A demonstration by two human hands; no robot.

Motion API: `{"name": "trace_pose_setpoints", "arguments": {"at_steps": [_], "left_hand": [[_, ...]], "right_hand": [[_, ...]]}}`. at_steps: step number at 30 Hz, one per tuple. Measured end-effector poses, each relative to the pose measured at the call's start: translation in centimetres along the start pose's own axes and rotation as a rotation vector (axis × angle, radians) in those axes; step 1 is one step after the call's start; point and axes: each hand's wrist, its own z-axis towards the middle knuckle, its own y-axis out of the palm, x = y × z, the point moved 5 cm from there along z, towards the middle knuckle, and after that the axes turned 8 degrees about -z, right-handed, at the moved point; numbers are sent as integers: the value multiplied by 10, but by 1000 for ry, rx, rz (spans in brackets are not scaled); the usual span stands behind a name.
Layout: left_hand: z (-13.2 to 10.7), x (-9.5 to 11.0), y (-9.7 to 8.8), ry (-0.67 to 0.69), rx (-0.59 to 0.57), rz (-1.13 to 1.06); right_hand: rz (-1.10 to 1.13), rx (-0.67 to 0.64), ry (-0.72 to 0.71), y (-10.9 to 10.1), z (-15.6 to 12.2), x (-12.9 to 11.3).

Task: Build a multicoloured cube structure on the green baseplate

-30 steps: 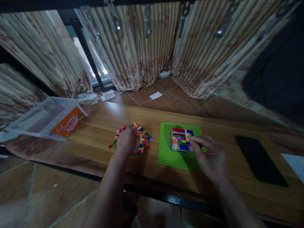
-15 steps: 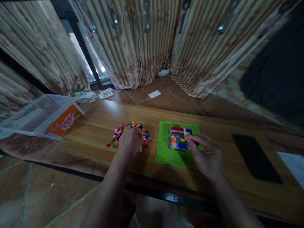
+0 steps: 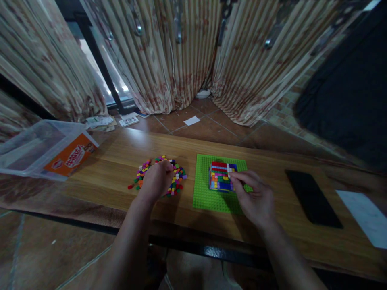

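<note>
Right of centre, the right hand (image 3: 255, 197) pinches narrowly at the block model (image 3: 220, 176), while centre-left the left hand (image 3: 155, 182), grip impossible to tell, covers bricks (image 3: 176, 183).

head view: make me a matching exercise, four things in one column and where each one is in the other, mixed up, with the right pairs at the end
1. left hand
2. right hand
3. green baseplate
4. clear plastic box

A. beneath the brick block
B. at the left end of the table
C. at the right side of the brick block
D. over the loose bricks

Pairs: 1-D, 2-C, 3-A, 4-B
</note>
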Motion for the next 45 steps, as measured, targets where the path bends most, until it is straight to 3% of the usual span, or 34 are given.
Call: {"name": "trace_pose_setpoints", "arguments": {"at_steps": [3, 6, 10, 14, 19, 25, 30, 37, 45], "left_hand": [[2, 7, 1, 81, -11, -375], [-5, 27, 11, 162, -88, -788], [-23, 61, 31, 224, -182, -990], [-35, 81, 49, 267, -294, -1020], [-39, 87, 60, 326, -293, -1016], [-38, 84, 60, 325, -209, -876], [-27, 65, 60, 149, -70, -736], [-28, 68, 59, 108, -85, -612], [-30, 74, 61, 170, -147, -622]], "right_hand": [[35, 20, 14, 1, -1, -4], [92, -4, 34, 4, -2, -11], [137, -100, 5, 10, -3, -23], [158, -135, -4, 12, -3, -24], [168, -178, -4, 11, -4, -21], [120, -133, 48, -1, -1, 2], [50, -39, 133, -13, 2, 26], [2, -224, 61, 2, 0, 11], [-21, -171, 63, 7, 0, 9]]}}
